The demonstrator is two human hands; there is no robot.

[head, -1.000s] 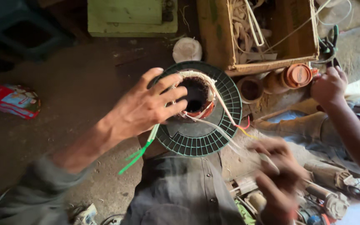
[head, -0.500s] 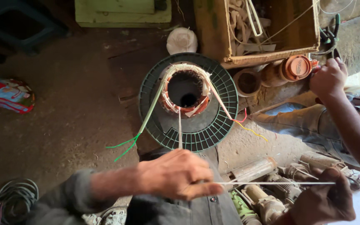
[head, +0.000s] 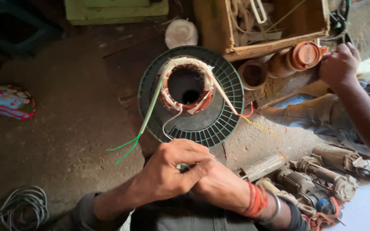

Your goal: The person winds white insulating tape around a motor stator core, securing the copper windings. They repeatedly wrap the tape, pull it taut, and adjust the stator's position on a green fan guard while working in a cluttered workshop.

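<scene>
- Just beyond the fingers (head: 193,164): motor stator (head: 187,87) upright on a dark green fan guard (head: 223,124), on the floor.
- Left hand (head: 172,171) closed over a small metal piece, overlapping the right hand (head: 221,186).
- Right hand's grip: cannot tell.
- Another person's hand (head: 339,64) touches an orange cap (head: 305,55).

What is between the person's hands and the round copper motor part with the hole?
In the head view, a thin white thread runs from the left hand up to the motor winding, crossing the dark green fan guard.
</scene>
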